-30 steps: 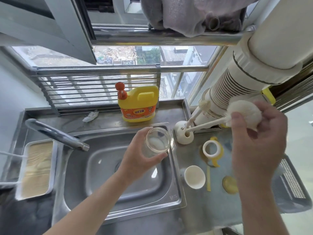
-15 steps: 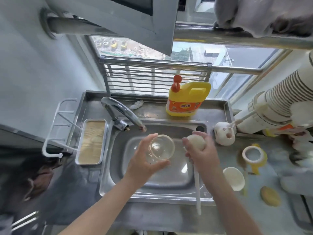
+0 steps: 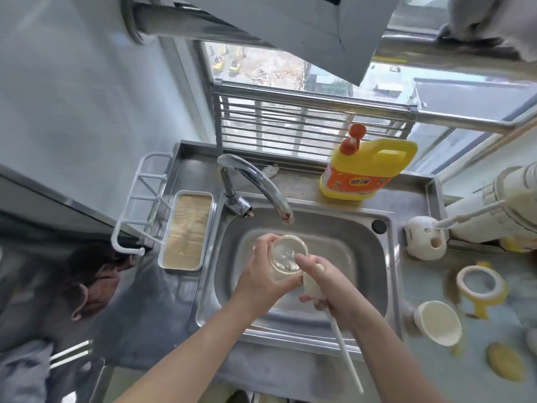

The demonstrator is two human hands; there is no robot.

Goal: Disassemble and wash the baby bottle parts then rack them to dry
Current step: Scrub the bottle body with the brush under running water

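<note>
Over the sink (image 3: 386, 257), left hand (image 3: 261, 274) gripped the bottle (image 3: 286, 257); right hand (image 3: 322, 286) clutched the brush (image 3: 312, 283) beside its mouth.

Gripping a clear bottle (image 3: 287, 257) in the left hand (image 3: 255, 274), over the steel sink (image 3: 363, 228) and below the faucet (image 3: 261, 181). Squeezing the sponge head of a white brush (image 3: 311, 283) in the right hand (image 3: 328, 283), just beside the bottle's open mouth. Beyond, on the table (image 3: 305, 187): yellow detergent jug (image 3: 369, 167). Right of the sink: white cap (image 3: 438, 322), yellow-handled ring (image 3: 479, 283).
</note>
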